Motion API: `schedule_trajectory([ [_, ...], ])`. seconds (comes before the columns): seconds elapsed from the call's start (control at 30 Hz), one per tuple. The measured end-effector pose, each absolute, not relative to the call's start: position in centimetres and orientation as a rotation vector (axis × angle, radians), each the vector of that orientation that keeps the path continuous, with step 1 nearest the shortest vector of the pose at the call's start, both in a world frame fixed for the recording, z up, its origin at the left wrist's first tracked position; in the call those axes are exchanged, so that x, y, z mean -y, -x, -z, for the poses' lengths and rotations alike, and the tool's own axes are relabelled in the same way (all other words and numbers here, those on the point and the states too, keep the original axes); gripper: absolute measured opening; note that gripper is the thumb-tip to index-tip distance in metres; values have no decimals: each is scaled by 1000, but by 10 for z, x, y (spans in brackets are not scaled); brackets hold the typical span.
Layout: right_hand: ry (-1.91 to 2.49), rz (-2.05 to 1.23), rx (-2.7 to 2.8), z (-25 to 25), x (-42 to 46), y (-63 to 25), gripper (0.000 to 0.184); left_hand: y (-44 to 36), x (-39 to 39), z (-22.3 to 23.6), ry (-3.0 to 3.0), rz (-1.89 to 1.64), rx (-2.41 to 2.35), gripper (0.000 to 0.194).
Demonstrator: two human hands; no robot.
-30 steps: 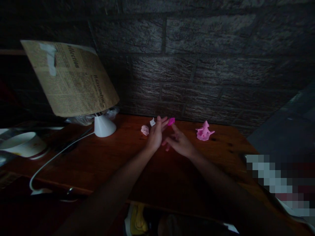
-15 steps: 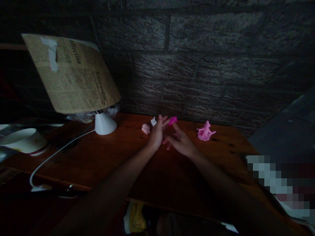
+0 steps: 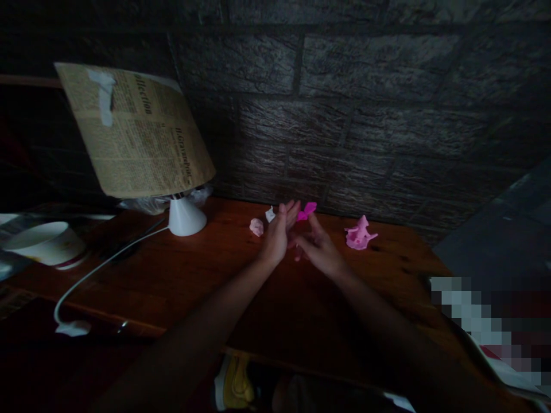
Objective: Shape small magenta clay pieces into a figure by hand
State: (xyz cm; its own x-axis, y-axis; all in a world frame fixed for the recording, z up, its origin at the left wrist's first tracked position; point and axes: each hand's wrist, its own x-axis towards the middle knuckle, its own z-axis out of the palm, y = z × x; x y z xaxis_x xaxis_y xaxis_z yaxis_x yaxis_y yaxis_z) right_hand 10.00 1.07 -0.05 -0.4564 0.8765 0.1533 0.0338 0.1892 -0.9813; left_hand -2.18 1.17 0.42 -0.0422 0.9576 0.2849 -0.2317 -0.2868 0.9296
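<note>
Magenta piece near table back edge: likely light, soft; grasp middle. Left hand straight-fingered, right hand curled; pinch unclear.

Shown with left forearm and right forearm bare, reaching forward and converging to the right of the lamp. Seen with the left hand nearer the lamp, thumb raised and fingers extended away from the wrist. Posed with the right hand just beside, farther from the lamp, index finger extended forward, thumb directed toward the left hand.
</note>
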Motion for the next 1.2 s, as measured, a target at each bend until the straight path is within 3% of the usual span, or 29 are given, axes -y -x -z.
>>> schedule_trajectory([
  [0.57, 798, -1476, 1574, 0, -8, -102, 83, 25, 9, -5, -1762, -1500, -1112, 50],
  [0.83, 704, -1592, 1232, -12, -15, -108, 55, 30, -4, 0, -1775, -1600, -1091, 59],
  [1.2, 703, -1595, 1310, -3, -12, -103, 61, 31, -4, 0, -1985, -1415, -1171, 59],
])
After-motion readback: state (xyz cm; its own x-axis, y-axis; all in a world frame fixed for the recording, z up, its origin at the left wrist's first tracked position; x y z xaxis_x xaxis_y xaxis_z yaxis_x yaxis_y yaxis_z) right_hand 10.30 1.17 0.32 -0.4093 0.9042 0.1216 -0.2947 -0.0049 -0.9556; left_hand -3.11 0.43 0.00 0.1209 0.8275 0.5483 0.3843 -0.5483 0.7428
